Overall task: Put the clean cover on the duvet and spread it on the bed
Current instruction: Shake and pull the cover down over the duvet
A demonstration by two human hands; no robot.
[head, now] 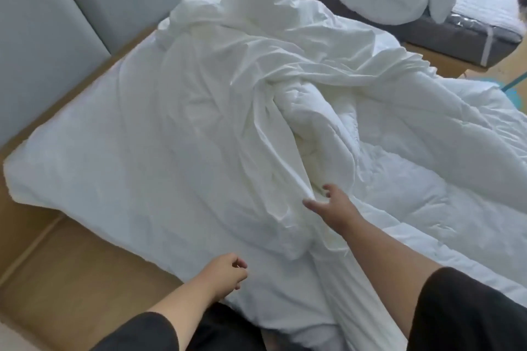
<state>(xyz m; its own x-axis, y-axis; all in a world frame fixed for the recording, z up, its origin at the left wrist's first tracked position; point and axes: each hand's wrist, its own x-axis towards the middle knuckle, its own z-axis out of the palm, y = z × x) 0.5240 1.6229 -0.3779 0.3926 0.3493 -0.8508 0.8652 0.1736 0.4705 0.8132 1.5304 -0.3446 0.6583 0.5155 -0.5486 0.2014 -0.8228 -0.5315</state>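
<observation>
Bed (34, 179): landmark; all posns below given rel. to it. Its near-left corner shows over a wood platform.
Cover (159, 134): smooth white sheet fabric, lies over left and centre of bed, creased, bunched in a ridge down the middle. Est. thin, light, limp; prob. slides easily over duvet; will not hold shape when lifted.
Duvet (399, 145): quilted, puffy, on right half of bed. One part runs in under the cover's ridge at bed centre, rest lies bare to the right. Est. soft, bulky, heavier than cover; compresses when squeezed, drags rather than slides.
2nd bed (456, 28): beyond far-right of bed, well apart; crumpled white bedding on it.
R hand (328, 202): over near-centre of bed, at cover's open edge where duvet emerges. Fingers spread, thumb out, reaching; touching fabric at most, nothing clamped.
L hand (228, 268): above near edge of bed, fingers loosely curled, empty.
Status: est. duvet only partly inside; cover not pulled over right half.
Hold pts: est. take cover by the hem at the opening, one hand each side; take duvet by a corner, thru the fabric, not mid-panel.
</observation>
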